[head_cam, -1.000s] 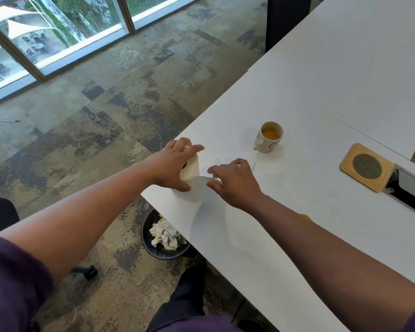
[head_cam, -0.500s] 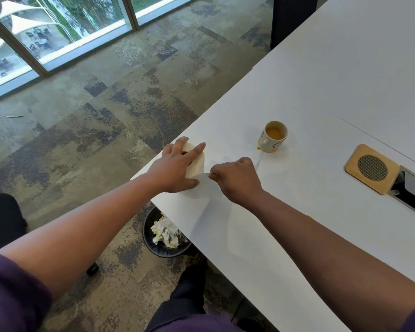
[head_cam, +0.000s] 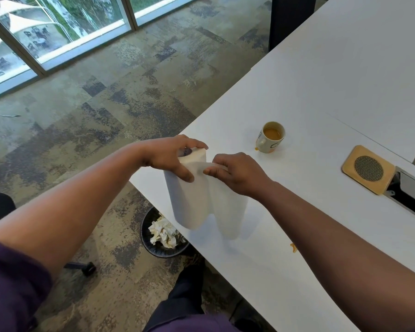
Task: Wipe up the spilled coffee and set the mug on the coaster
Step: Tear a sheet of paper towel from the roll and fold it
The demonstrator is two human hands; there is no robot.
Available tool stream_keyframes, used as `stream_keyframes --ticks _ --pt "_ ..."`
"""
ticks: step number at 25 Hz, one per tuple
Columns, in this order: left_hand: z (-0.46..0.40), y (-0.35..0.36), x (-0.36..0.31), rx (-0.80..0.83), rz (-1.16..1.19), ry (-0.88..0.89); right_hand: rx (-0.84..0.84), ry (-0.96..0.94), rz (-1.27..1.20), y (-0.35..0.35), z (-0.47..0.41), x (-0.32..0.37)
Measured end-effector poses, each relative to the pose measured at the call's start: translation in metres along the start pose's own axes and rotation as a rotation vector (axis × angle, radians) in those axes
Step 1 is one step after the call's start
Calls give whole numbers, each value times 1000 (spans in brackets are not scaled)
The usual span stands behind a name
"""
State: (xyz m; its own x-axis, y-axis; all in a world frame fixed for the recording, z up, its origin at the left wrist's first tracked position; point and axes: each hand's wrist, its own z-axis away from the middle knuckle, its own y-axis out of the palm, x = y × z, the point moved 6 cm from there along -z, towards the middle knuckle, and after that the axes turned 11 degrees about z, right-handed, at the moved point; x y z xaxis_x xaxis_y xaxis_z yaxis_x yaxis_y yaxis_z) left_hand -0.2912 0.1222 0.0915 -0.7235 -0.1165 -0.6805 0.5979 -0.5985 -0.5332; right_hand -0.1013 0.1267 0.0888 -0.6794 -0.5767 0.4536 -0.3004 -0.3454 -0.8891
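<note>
Since the earlier frames we had lifted the paper towel roll (head_cam: 187, 200) off the tabletop (head_cam: 333, 75) to frame centre, a sheet (head_cam: 228, 212) drawn out beside it. Our left hand (head_cam: 170, 156) was closed around the roll's top; our right hand (head_cam: 237, 173) pinched the sheet's upper edge. The mug (head_cam: 272, 137) stood right of centre, a coffee drip (head_cam: 256, 148) at its base, apart from the coaster (head_cam: 367, 168) at the right. Another coffee spot (head_cam: 293, 248) lay lower right. A waste bin (head_cam: 165, 238) of crumpled paper sat on the floor below.
</note>
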Motion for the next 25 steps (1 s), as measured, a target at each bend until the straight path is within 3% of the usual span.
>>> stream_keyframes --ticks 9,25 --pt "2 4 -12 108 108 -27 153 12 -371 0 -3 0" --pt "2 1 -19 126 157 47 255 113 -639 -1 4 -4"
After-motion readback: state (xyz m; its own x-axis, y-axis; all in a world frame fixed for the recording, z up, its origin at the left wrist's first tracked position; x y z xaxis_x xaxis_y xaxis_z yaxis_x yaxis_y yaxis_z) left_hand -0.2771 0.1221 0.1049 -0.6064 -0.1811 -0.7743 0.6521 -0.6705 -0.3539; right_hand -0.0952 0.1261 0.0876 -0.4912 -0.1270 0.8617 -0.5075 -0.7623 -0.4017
